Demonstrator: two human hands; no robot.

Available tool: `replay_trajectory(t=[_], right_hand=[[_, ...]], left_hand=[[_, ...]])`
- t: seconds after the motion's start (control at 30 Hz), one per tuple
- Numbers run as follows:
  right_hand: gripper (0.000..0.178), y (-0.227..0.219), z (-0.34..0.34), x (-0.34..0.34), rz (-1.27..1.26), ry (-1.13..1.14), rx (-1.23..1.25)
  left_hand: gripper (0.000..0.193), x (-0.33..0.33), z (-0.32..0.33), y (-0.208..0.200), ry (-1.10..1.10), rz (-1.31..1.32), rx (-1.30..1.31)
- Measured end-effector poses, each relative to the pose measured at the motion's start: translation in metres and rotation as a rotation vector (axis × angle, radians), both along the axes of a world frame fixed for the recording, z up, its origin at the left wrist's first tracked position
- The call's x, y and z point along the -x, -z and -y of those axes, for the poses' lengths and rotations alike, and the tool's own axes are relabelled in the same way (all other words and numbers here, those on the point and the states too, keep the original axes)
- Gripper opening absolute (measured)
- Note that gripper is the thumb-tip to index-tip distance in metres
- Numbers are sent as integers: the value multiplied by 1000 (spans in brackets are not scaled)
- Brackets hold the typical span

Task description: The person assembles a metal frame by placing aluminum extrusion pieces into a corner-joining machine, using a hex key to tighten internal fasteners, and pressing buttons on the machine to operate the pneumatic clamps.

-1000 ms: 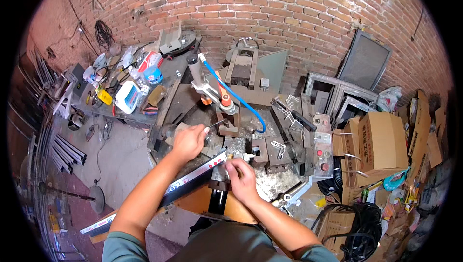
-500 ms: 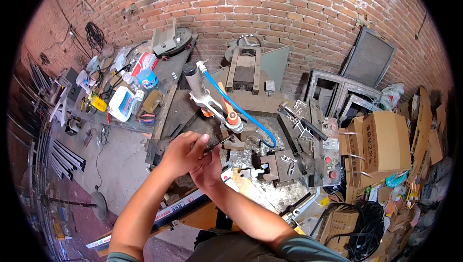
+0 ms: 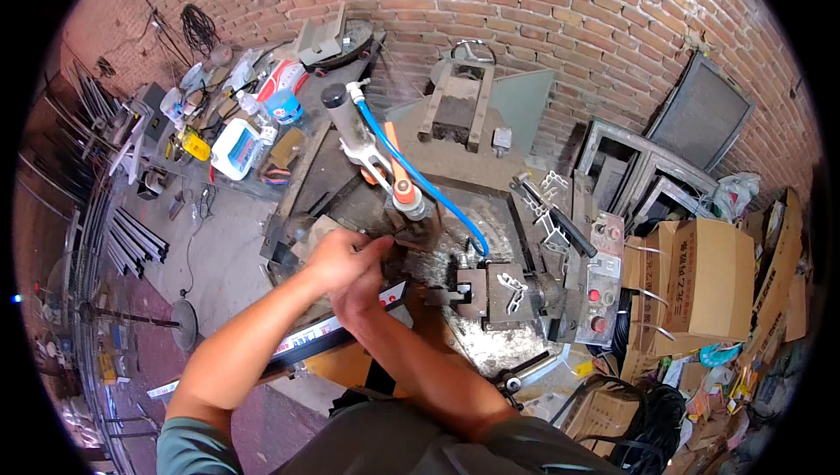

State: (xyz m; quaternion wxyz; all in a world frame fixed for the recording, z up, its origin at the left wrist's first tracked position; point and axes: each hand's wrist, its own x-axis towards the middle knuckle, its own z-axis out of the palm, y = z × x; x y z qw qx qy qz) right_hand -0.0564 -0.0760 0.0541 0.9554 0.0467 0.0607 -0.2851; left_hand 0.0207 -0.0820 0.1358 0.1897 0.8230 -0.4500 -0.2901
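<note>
1. The left hand [image 3: 337, 256] is closed over something small at the edge of the metal work table [image 3: 490, 213]; its fingers curl tight, but what they pinch is hidden
2. The right hand [image 3: 359, 293] lies just under and against the left, partly covered by it, so I cannot tell whether it grips anything or only steadies
3. Below both hands runs a long dark profile bar [image 3: 337, 331] with a light strip along it, slanting down to the person's left; it looks stiff, light for its length and likely to tip if held at one end, so a hold near the middle, or with both hands apart, would suit it
4. Just beyond the hands stands a pneumatic press [image 3: 385, 169] with an orange handle and a blue air hose [image 3: 429, 186]
5. Small pale metal brackets [image 3: 510, 282] lie on the fixture block to the right; light, hard, easy to drop
6. Containers: a white jug [image 3: 234, 147] and bottles on the far left bench, contents not visible; cardboard boxes [image 3: 713, 278] on the right, closed or strapped
</note>
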Motion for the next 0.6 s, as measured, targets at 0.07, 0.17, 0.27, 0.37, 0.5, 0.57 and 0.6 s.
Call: replay_trajectory(t=[0.07,0.17,0.27,0.37,0.5,0.57,0.6], right_hand=[[45,-21,1,4,-171,2,-87],[46,-36,10,59,-435,-109,-100],[44,-21,35,121,-492,-372,135],[42,-24,53,136,-579,-483,291],[30,-28,78,154,-692,-568,560],[20,-43,101,164,-736,-674,700],[22,-48,110,167,-833,-669,847]], left_hand=[[65,7,3,-3,-40,-33,-1],[62,60,-4,6,-289,-177,13],[58,114,1,22,-384,-124,233],[56,119,2,32,-467,-328,205],[58,119,2,39,-319,-340,289],[52,110,1,30,-239,-260,340],[44,103,-2,27,-202,-184,377]])
